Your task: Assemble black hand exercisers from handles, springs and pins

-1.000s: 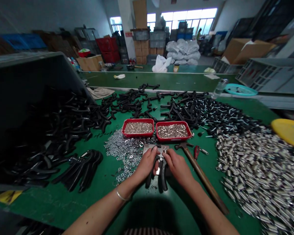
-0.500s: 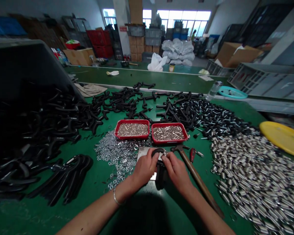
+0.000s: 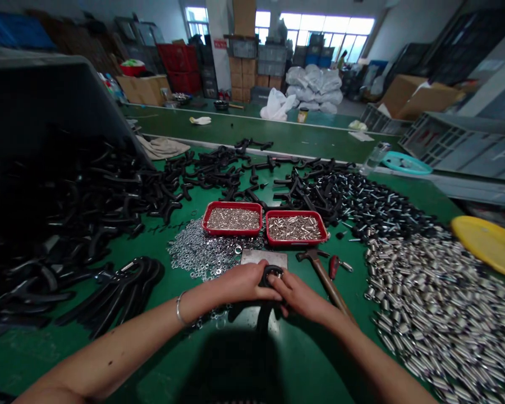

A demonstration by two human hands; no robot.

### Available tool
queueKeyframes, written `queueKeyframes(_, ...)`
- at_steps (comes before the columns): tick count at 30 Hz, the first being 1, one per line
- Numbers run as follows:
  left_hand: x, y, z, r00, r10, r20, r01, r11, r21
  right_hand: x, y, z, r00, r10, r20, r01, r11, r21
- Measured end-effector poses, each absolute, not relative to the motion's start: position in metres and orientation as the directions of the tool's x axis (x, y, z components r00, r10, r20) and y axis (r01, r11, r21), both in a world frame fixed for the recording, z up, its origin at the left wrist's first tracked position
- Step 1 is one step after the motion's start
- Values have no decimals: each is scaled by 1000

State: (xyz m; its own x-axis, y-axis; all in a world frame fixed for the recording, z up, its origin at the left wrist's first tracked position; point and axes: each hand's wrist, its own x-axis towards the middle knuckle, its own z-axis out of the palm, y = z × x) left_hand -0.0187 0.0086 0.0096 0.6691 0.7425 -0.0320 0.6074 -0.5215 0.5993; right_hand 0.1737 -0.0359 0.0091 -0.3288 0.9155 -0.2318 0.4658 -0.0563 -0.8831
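Observation:
Close to the front middle of the bench, both my hands are on one black clamp (image 3: pixel 267 280) with a curved jaw. My left hand (image 3: pixel 248 282) grips it from the left, thumb and fingers closed around the jaw. My right hand (image 3: pixel 297 293) presses its fingers to the clamp's right side, where a small shiny metal part shows. The clamp's lower arms hang below my hands, partly in shadow. Just behind lies a flat metal plate (image 3: pixel 264 257). To the right rest a hammer (image 3: pixel 329 280) and a small red-handled tool (image 3: pixel 333 266).
Two red trays (image 3: pixel 232 232) (image 3: pixel 297 243) of small metal parts stand ahead, beside scattered washers (image 3: pixel 202 252). Black clamp parts (image 3: pixel 122 185) heap at left, with stacked clamps (image 3: pixel 126 292) nearer. Springs (image 3: pixel 437 303), black-headed screws (image 3: pixel 374 199) and a yellow lid (image 3: pixel 488 244) lie right.
My hands have drawn the clamp off the metal plate toward me and turned it, so more of the plate shows. My left forearm now lies flatter across. The view has shifted slightly.

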Motion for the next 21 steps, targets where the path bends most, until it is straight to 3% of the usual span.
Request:
queueKeyframes(4, -18, 44, 8, 643, 765, 23, 631, -547, 551, 202, 14, 23, -245, 968, 57, 772, 230, -593)
queueKeyframes(6, -14, 62, 15, 616, 784, 77, 670, -572, 473, 218, 39, 31, -230, 960, 158, 875, 275, -398)
queueKeyframes(8, -3, 83, 26, 614, 780, 118, 717, -614, 329, 228, 61, 34, -226, 964, 142, 946, 252, -206)
queueKeyframes(10, 16, 104, 34, 652, 751, 104, 734, -660, 159, 228, 80, 31, -225, 971, 78, 968, 232, -92)
queueKeyframes(13, 50, 132, 36, 704, 710, 18, 709, -704, 37, 217, 101, 20, -215, 976, 40, 975, 217, -45)
queueKeyframes(21, 66, 141, 6, 685, 727, 37, 726, -686, 39, 208, 110, 1, -264, 964, 28, 964, 264, -14)
